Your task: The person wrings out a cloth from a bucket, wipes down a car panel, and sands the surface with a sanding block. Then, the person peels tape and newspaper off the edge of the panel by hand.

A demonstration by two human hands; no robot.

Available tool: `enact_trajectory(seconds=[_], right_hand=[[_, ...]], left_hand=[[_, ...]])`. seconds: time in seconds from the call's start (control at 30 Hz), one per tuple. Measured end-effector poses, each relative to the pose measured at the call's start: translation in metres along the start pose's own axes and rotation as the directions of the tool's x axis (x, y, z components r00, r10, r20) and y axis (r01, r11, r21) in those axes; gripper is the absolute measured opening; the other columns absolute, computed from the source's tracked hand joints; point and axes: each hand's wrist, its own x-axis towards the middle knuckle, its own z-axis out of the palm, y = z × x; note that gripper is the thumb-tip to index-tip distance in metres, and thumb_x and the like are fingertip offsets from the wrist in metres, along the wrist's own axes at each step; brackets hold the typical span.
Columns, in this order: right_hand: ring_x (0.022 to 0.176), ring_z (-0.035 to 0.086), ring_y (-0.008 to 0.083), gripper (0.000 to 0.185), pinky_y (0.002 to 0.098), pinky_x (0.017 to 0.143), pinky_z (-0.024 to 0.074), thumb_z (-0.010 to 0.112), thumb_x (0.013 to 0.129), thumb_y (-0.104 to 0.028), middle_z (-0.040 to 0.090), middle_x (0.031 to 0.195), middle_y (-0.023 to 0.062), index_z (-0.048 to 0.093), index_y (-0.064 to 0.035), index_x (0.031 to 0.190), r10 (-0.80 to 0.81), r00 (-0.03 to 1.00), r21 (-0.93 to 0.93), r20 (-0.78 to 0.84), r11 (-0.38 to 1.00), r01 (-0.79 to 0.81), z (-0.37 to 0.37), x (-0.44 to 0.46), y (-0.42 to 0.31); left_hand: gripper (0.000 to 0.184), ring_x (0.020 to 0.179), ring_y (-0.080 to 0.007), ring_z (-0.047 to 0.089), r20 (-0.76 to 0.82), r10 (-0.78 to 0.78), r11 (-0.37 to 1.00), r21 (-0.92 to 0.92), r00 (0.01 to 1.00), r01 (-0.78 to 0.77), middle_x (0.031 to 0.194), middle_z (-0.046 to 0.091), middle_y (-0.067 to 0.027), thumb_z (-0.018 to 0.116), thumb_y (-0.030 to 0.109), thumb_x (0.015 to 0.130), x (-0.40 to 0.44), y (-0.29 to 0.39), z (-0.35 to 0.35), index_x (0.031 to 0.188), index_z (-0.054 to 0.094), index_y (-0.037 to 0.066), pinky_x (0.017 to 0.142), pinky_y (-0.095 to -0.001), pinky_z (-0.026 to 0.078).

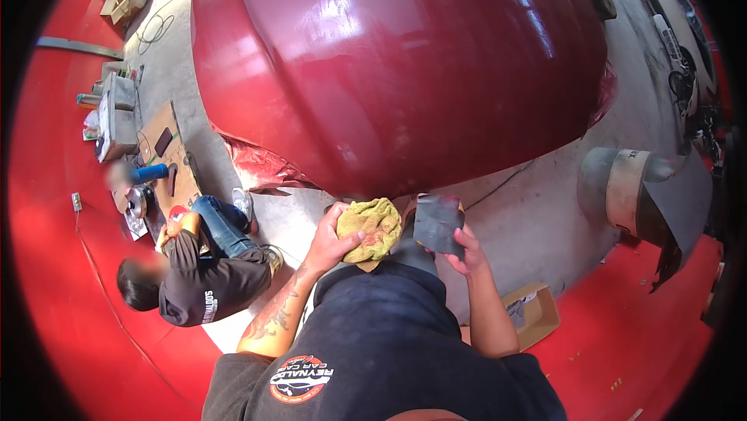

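A yellow-green cloth (372,226), bunched up and stained reddish in the middle, is gripped by my left hand (336,236). My right hand (468,252) holds a dark grey sheet (438,222), its thumb lying over the sheet's right edge. Both things are held side by side in front of my waist, apart from each other. Just beyond them is the lower edge of a glossy dark red car hood (389,71), which neither hand touches. The fingers beneath the cloth and behind the sheet are partly hidden.
A co-worker (222,265) sits on the floor at the left, beside a cardboard sheet (185,184) with tools. Red plastic wrap (264,168) hangs under the hood. An open cardboard box (542,320) lies at the lower right. A large drum (622,187) stands at the right.
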Motion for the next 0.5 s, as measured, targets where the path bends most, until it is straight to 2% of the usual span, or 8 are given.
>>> enact_trajectory(seconds=[0.07, 0.1, 0.17, 0.27, 0.33, 0.5], right_hand=[[0.116, 0.057, 0.0259, 0.074, 0.0418, 0.096, 0.0482, 0.073, 0.084, -0.037, 0.056, 0.129, 0.0127, 0.039, -0.0018, 0.14, 0.002, 1.0, -0.054, 0.005, 0.999, -0.002, -0.004, 0.0, -0.001], [0.116, 0.057, 0.0259, 0.074, 0.0418, 0.096, 0.0482, 0.073, 0.084, -0.037, 0.056, 0.129, 0.0127, 0.039, -0.0018, 0.14, 0.009, 1.0, -0.057, 0.012, 0.998, -0.009, -0.006, 0.0, -0.001], [0.111, 0.06, 0.0219, 0.063, 0.0367, 0.097, 0.0476, 0.071, 0.085, -0.027, 0.059, 0.122, 0.0115, 0.043, 0.0011, 0.135, -0.02, 0.997, -0.069, -0.076, 0.997, 0.015, -0.009, 0.002, 0.001], [0.114, 0.058, 0.0205, 0.062, 0.0345, 0.101, 0.0444, 0.071, 0.085, -0.026, 0.059, 0.124, 0.0108, 0.044, 0.0011, 0.134, -0.031, 0.994, -0.127, -0.102, 0.992, 0.018, -0.006, 0.001, -0.004], [0.114, 0.058, 0.0207, 0.061, 0.0349, 0.101, 0.0442, 0.071, 0.085, -0.025, 0.059, 0.124, 0.0108, 0.045, 0.0011, 0.134, -0.048, 0.993, -0.144, -0.106, 0.989, 0.033, -0.007, 0.002, -0.005], [0.114, 0.058, 0.0207, 0.058, 0.0354, 0.101, 0.0438, 0.07, 0.085, -0.023, 0.059, 0.123, 0.0103, 0.046, 0.0009, 0.133, -0.082, 0.988, -0.215, -0.13, 0.975, 0.053, -0.018, -0.002, -0.009]], left_hand=[[0.041, 0.095, -0.0104, 0.056, -0.01, -0.007, 0.996, 0.088, 1.0, 0.008, 0.102, 0.06, -0.0046, 0.075, 0.016, 0.081, 0.001, 0.008, 0.004, 0.112, 0.052, 0.003, 0.087, -0.0285, 0.046], [0.041, 0.094, -0.0103, 0.057, -0.019, 0.01, 0.989, 0.15, 1.0, -0.007, 0.101, 0.061, -0.0044, 0.075, 0.013, 0.08, 0.003, 0.007, 0.002, 0.112, 0.051, 0.003, 0.086, -0.0285, 0.048], [0.042, 0.095, -0.0103, 0.057, -0.021, 0.013, 0.984, 0.178, 1.0, -0.009, 0.103, 0.061, -0.0048, 0.074, 0.014, 0.081, 0.007, 0.011, 0.0, 0.113, 0.05, 0.003, 0.087, -0.0291, 0.048], [0.04, 0.095, -0.0111, 0.057, -0.045, 0.044, 0.983, 0.18, 0.998, -0.036, 0.1, 0.061, -0.0062, 0.074, 0.014, 0.081, 0.013, 0.02, -0.004, 0.111, 0.05, 0.003, 0.086, -0.0303, 0.048], [0.041, 0.095, -0.0121, 0.058, -0.065, 0.112, 0.958, 0.272, 0.992, -0.09, 0.1, 0.06, -0.0067, 0.074, 0.016, 0.08, 0.016, 0.028, -0.008, 0.111, 0.05, 0.003, 0.086, -0.0309, 0.049], [0.044, 0.092, -0.0157, 0.062, -0.263, 0.267, 0.9, 0.411, 0.927, -0.143, 0.098, 0.064, -0.0107, 0.075, 0.015, 0.078, 0.034, 0.052, -0.024, 0.112, 0.051, 0.0, 0.084, -0.0313, 0.05]])
